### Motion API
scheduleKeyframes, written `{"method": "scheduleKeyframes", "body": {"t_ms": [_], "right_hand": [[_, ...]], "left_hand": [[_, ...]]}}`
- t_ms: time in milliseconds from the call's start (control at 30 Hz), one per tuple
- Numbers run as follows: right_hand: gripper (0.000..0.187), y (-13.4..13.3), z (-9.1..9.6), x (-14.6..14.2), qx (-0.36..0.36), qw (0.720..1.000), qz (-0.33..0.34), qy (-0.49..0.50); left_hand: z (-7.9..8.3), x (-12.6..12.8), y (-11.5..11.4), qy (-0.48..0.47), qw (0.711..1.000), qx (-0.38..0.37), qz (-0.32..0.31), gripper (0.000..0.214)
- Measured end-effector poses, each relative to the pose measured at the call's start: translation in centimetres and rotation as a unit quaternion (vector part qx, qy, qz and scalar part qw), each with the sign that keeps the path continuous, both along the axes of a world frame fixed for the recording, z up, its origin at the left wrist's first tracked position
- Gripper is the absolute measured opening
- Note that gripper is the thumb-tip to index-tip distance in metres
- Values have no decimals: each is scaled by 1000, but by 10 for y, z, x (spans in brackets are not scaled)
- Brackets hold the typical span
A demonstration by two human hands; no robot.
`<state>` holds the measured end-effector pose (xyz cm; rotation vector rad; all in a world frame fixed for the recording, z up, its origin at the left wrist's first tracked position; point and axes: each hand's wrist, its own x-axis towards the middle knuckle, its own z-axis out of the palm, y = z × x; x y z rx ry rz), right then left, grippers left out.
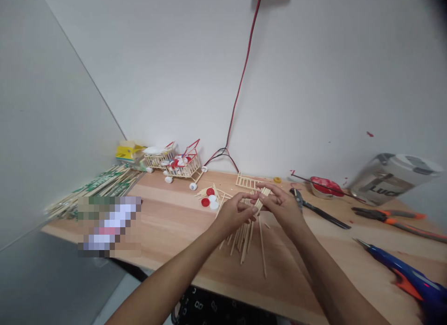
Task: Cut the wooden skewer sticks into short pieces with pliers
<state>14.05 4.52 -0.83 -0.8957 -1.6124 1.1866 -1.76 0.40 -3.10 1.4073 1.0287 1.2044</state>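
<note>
Your left hand (234,212) and right hand (283,207) meet above the desk (164,232), fingers of both closed on a bundle of short sticks (262,200). Your fingers cover part of the bundle; the stick count cannot be made out, and both palms are hidden.

Beneath your hands, loose sticks (246,241) fan toward the desk's front edge, their far ends concealed. By the back edge, a ladder-like stick frame (248,181) is partly masked at its right end. Your right hand hides part of the head of the black-handled cutter (324,215).

Toward the desk's right edge, the glue gun (401,269) and orange-handled pliers (387,216) run out of view. At the back right, lettering on the clear container (380,180) is legible only as "LUC", the remainder unclear.

Near the front left corner, a pixelated patch (110,227) prevents identification. By the back left corner, the rear miniature stick cart (159,158) is partly screened by the front cart (183,166).
</note>
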Motion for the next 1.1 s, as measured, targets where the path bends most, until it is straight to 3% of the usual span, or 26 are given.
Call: {"method": "scheduleKeyframes", "body": {"t_ms": [400,667,767,833,967,1033,1100], "right_hand": [[46,-12,-3,-10,73,993,-33,-81],[43,-9,-4,-9,47,996,-34,-65],[46,-3,-4,-4,35,998,-26,-45],[48,1,-3,0,25,998,-28,-41],[48,4,-1,3,10,998,-33,-49],[48,2,-1,1,2,998,-30,-50],[49,1,-1,-1,-4,998,-26,-52]], "left_hand": [[-7,-1,-2,-33,999,10,-16,35],[-9,-1,1,-44,998,-25,-32,41],[1,-12,3,-17,1000,9,4,38],[10,-28,2,51,996,53,56,27],[19,-69,-10,282,926,163,188,17],[13,-85,-20,373,882,200,208,22],[4,-96,-30,419,856,202,225,30]]}}
